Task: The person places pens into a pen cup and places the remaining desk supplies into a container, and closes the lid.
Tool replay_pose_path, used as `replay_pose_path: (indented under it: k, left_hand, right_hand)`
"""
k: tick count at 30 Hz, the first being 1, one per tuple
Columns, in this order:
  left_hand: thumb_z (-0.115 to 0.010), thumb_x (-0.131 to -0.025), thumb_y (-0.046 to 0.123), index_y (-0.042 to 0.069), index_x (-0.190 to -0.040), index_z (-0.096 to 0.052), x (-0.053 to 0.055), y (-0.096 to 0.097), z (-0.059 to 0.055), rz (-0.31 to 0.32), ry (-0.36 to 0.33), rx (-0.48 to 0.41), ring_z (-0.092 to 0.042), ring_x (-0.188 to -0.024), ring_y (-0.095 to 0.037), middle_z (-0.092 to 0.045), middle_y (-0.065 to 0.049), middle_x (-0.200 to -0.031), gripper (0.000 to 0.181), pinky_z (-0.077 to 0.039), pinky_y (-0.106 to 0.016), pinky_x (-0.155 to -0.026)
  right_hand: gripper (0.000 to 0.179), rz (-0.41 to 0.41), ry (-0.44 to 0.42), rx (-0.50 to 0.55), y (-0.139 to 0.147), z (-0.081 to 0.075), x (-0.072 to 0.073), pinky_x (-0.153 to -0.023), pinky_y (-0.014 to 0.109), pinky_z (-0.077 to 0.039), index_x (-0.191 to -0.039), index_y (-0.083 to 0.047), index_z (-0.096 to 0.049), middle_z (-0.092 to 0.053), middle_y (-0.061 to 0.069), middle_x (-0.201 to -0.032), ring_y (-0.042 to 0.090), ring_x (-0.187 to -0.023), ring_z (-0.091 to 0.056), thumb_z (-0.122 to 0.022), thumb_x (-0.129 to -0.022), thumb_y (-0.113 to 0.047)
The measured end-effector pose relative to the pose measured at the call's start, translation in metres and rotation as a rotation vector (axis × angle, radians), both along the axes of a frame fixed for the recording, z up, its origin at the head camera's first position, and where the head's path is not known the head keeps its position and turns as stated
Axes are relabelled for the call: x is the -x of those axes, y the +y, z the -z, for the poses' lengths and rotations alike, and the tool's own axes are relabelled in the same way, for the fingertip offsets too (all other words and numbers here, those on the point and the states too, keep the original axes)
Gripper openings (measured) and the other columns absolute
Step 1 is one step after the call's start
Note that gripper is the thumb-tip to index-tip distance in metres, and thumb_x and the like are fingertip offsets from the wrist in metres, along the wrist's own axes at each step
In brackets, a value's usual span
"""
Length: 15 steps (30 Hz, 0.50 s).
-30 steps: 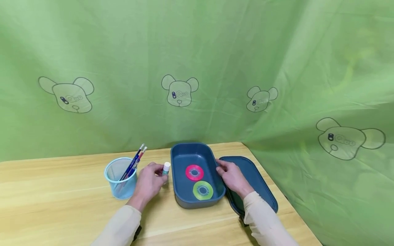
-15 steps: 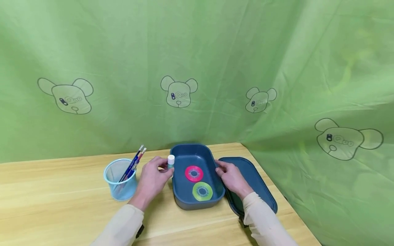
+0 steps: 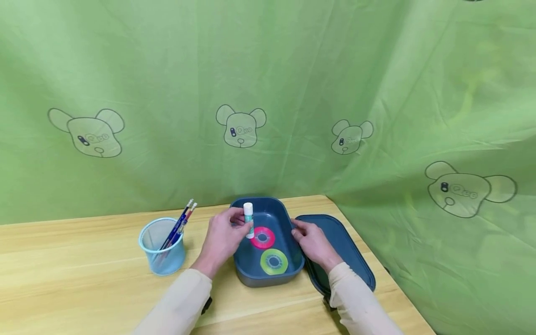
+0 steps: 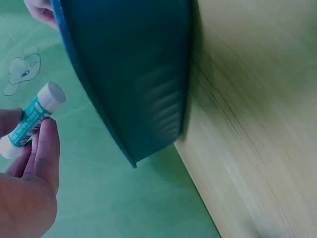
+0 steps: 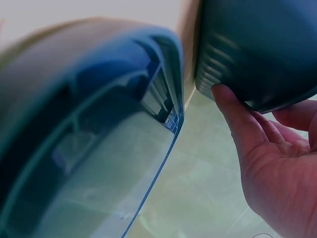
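Observation:
A glue stick (image 3: 249, 213) with a white cap and teal label stands nearly upright between the thumb and fingers of my left hand (image 3: 222, 236). It is over the left part of a dark blue box (image 3: 268, 282), above the box floor. A pink tape disc (image 3: 264, 238) and a yellow-green tape disc (image 3: 274, 262) lie flat inside. With fingers on the outer wall and thumb at the rim, my right hand (image 3: 313, 245) grips the box's right side. In the left wrist view, the glue stick (image 4: 32, 119) is pinched clear of the box wall.
The box's dark blue lid (image 3: 341, 239) lies on the wooden table (image 3: 83, 288) to the right, partly under the right forearm. At left stands a light blue mesh pen cup (image 3: 163, 263) holding several pencils (image 3: 177, 228). A green curtain (image 3: 268, 60) hangs behind.
My left hand has lifted the glue stick from beside the box and carried it right, over the left rim and above the inside. My right hand stays at the box's right side.

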<state>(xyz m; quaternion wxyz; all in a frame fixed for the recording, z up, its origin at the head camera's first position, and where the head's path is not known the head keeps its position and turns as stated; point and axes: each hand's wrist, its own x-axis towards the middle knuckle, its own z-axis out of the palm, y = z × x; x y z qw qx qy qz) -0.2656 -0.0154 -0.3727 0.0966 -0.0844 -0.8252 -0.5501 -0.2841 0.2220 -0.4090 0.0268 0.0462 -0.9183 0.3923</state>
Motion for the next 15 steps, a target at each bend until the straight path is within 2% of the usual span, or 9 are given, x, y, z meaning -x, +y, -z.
replay_pose_path:
  k: [8,15]
  left_hand:
    - [-0.071,-0.076,0.010,-0.001,-0.099,-0.063,0.016,0.003,0.010,-0.035,-0.034,0.078,-0.057,-0.071,-0.013,-0.060,-0.004,-0.079,0.027,-0.053,-0.023,-0.064]
    - [-0.072,-0.075,0.010,-0.001,-0.096,-0.063,0.021,0.004,0.016,-0.048,-0.090,0.134,-0.056,-0.070,-0.014,-0.059,-0.003,-0.077,0.025,-0.053,-0.023,-0.062]
  right_hand:
    - [0.038,-0.008,-0.011,0.011,-0.001,-0.001,-0.001,-0.087,0.040,-0.046,-0.129,-0.010,-0.049,-0.056,0.008,-0.117,0.019,-0.105,-0.052,-0.051,-0.092,-0.016]
    - [0.038,-0.001,-0.010,0.013,0.000,0.000,-0.002,-0.088,0.040,-0.046,-0.129,-0.009,-0.049,-0.057,0.009,-0.117,0.021,-0.106,-0.053,-0.051,-0.092,-0.016]
